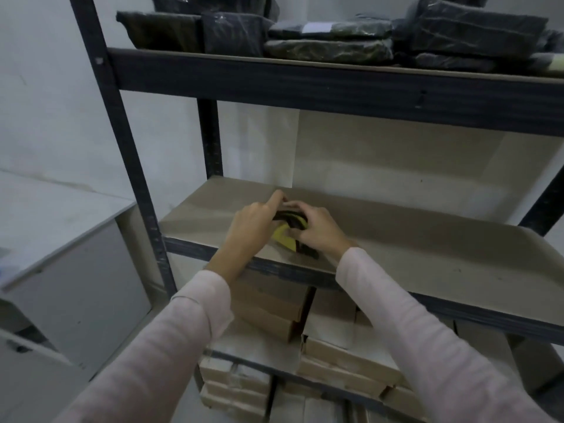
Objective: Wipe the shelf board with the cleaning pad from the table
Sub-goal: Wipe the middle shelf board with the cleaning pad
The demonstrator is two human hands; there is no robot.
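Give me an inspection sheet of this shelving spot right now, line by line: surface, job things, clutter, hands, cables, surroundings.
Surface: middle shelf board, bare brown board apart from the hands and pad.
Job's things: cleaning pad, yellow and black, bent between both hands over the front left of the board.
Clutter: dark plastic-wrapped packages on the shelf above; cardboard boxes stacked on the lower shelf.
Hands: left hand and right hand both grip the pad.
Cables: nothing seen.
Surroundings: dark metal rack upright, white wall behind, grey cabinet at left.
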